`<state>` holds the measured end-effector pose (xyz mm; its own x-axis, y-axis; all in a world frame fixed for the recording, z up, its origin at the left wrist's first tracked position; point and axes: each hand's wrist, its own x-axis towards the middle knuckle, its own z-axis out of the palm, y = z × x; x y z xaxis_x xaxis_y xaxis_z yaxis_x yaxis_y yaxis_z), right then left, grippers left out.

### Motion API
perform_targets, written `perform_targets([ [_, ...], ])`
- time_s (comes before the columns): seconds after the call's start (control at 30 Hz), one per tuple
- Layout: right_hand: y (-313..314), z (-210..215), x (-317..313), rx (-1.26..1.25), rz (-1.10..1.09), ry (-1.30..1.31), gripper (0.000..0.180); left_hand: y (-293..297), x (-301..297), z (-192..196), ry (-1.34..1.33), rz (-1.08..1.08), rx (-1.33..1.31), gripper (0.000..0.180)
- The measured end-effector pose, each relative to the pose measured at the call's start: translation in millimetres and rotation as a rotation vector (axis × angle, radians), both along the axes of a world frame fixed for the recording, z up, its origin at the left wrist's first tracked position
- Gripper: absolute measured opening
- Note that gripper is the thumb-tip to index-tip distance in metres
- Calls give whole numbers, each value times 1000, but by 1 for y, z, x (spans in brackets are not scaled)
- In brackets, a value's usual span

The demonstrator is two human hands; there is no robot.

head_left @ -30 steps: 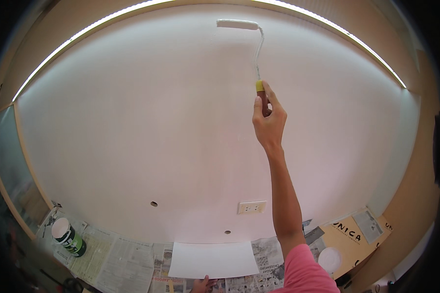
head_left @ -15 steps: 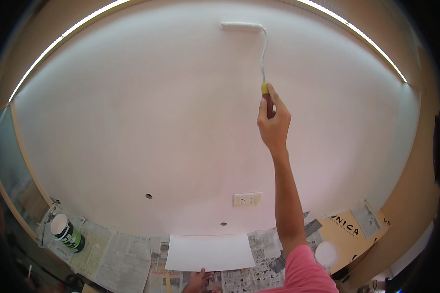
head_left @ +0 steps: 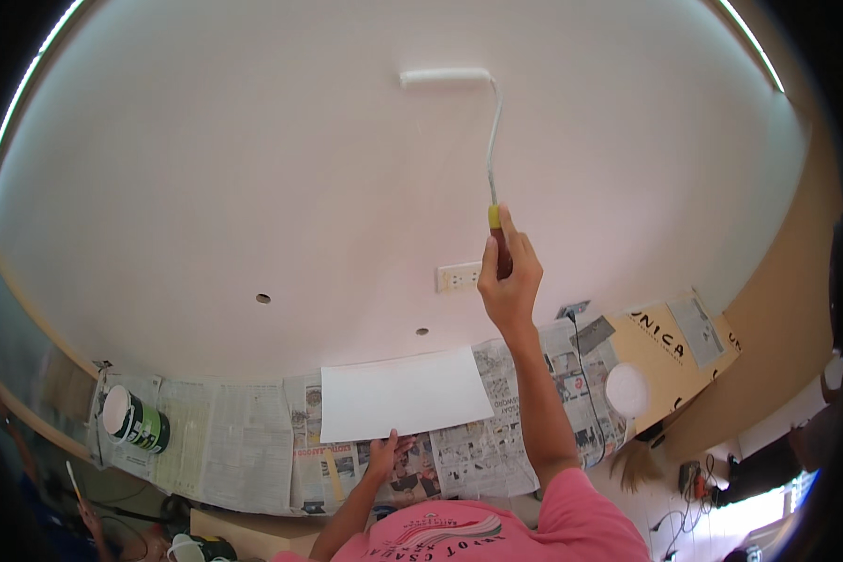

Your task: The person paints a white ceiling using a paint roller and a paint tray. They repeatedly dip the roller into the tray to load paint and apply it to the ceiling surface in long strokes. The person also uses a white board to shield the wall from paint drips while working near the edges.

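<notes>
A paint roller with a white sleeve [head_left: 445, 77] rests against the pale wall [head_left: 347, 187], its wire frame running down to a brown handle with a yellow collar. My right hand [head_left: 512, 281] is closed round that handle, arm stretched up, just beside a white wall socket plate [head_left: 451, 278]. Lower down, my left hand [head_left: 384, 456] lies over the newspaper [head_left: 244, 440], fingers apart. Its thumb tip is at the near edge of a white sheet [head_left: 403, 398], which lies along the foot of the wall.
A black and green paint bucket [head_left: 145, 426] stands at left. Right of my arm are a round white lid [head_left: 626, 389], a black cable [head_left: 585, 375] and brown cardboard [head_left: 665, 347]. A person's hand [head_left: 92, 515] shows lower left near a thin pale stick. Two holes mark the wall.
The roller and my right hand have come down the wall, nearer the socket plate. My view has tilted lower, showing more newspaper and my pink shirt. The white sheet sits slightly turned.
</notes>
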<state>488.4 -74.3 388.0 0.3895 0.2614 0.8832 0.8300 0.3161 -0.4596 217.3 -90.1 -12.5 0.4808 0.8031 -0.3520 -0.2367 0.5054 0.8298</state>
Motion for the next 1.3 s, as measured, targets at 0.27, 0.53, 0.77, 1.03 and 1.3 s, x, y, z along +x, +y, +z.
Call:
perform_targets([
  [0.27,-34,-102,-12,-147,-12,74,54,0,2,10,17,-7,3,40],
  [0.53,-52,-167,-14,-219,23,113,54,-6,9,16,123,89,22,40],
  [0.77,-34,-144,-2,-183,109,147,52,-9,13,18,98,154,60,41],
  [1.03,-51,-188,-6,-230,89,124,55,-10,14,22,77,161,51,40],
  [1.3,-15,-116,6,-62,110,89,53,-9,12,20,73,158,28,40],
])
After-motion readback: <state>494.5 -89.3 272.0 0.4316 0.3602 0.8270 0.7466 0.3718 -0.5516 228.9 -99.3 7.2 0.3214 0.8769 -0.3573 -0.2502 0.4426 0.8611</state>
